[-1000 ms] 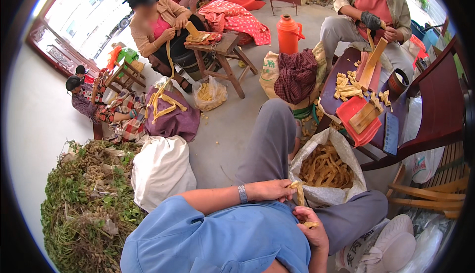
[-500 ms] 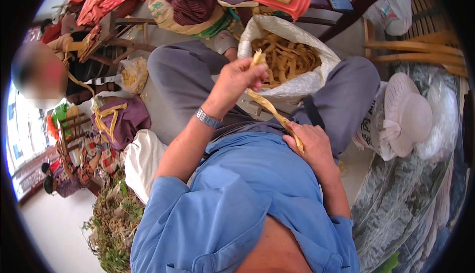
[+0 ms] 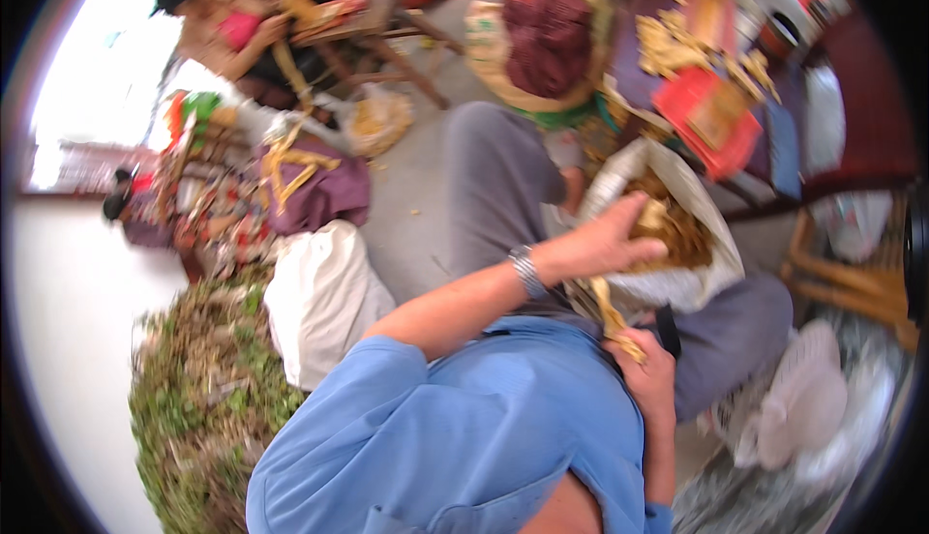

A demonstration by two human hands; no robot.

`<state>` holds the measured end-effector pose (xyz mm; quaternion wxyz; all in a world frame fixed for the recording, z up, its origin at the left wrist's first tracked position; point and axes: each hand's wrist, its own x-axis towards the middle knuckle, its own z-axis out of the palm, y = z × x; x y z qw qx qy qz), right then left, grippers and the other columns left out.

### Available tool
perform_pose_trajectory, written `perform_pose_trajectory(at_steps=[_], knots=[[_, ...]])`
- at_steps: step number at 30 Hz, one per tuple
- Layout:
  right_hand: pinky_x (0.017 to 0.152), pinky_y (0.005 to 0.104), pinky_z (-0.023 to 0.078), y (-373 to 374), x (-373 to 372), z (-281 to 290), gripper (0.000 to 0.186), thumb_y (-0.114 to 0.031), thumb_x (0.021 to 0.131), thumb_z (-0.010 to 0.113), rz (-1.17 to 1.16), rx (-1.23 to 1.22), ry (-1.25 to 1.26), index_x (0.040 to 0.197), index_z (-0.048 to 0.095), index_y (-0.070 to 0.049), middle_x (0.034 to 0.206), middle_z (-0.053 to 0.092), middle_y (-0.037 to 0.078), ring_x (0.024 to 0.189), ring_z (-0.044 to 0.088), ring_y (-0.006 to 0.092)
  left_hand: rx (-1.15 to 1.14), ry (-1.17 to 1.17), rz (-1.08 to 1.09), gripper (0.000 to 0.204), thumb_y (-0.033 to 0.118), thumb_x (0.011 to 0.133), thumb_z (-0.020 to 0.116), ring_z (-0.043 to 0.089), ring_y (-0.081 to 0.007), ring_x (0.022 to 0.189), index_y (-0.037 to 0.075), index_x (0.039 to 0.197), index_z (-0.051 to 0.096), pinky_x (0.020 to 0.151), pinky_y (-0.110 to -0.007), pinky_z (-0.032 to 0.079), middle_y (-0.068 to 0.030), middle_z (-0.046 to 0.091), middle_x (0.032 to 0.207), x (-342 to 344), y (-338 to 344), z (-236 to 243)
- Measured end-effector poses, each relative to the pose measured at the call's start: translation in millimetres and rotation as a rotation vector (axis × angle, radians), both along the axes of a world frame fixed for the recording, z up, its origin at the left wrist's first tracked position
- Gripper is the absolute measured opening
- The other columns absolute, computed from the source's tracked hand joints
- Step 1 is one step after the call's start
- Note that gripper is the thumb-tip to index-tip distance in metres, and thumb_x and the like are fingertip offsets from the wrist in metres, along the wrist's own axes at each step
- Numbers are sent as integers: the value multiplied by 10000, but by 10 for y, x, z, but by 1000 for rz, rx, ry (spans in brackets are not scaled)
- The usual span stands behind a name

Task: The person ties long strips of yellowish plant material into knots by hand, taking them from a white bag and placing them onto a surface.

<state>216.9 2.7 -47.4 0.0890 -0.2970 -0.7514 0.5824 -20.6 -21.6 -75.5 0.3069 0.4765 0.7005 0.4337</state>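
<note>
My left hand point(image 3: 605, 242), with a metal watch on its wrist, reaches over a white woven sack point(image 3: 714, 281). Its fingers are stretched out, with the thumb apart. Brown, curled strips point(image 3: 695, 239) fill the sack between my knees. Lower down, my right hand point(image 3: 645, 368) is closed on a pale yellow, flat, fibrous strip point(image 3: 612, 315). From that grip the strip runs up to just below my left hand, where its far end is hidden. A paler yellow piece shows past the left fingers, blurred; whether it belongs to the same strip I cannot tell.
A dark table holds a red cloth point(image 3: 724, 152), a wooden block point(image 3: 718, 114) and yellow strips point(image 3: 666, 43). At left lie a plant heap point(image 3: 208, 389), a white cloth bag point(image 3: 324, 297) and a purple bundle point(image 3: 334, 195). Another person point(image 3: 218, 26) handles strips. A pale hat point(image 3: 803, 394) sits right.
The view has swung to the left. My left hand has let go of the strip's upper part and its fingers have spread; my right hand keeps its hold.
</note>
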Motion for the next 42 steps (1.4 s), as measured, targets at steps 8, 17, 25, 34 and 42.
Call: perform_pose_trajectory(at_steps=[8,17,25,34,42], knots=[[671,338,528,312,-341,129,240,18,867,714,-98,463,224,1096,684,-46,858,654,81,749,643,221,-344,-884,-167,720,639,1020,378,514,-85,561,16,819,677,539,-247,439,-14,566,638,208,-678,266],[603,373,413,37,-681,604,301,-25,766,728,390,859,470,1021,706,-184,711,497,4,667,535,213,-282,-1333,55,469,495,1013,542,571,-111,790,50,1110,654,681,-295,501,-24,611,911,274,-597,495],[653,302,416,64,-516,632,362,-151,731,796,262,950,497,1079,746,-236,710,480,-67,669,528,146,-338,-1003,-112,404,355,1027,570,560,-63,785,65,1304,615,689,-243,484,3,611,864,237,-364,637],[808,355,461,6,-464,549,329,-171,752,813,99,882,471,1073,739,-174,930,604,-17,904,618,195,-109,-454,-509,382,127,897,678,629,-202,1103,15,1253,598,945,-323,504,-99,659,1213,359,-591,513],[965,451,437,-64,-541,288,453,-283,964,609,179,842,273,1314,590,5,1260,626,167,1154,593,310,36,-315,-409,372,164,861,694,562,-294,1196,69,1211,611,1022,-397,460,-154,605,1265,345,-727,347]])
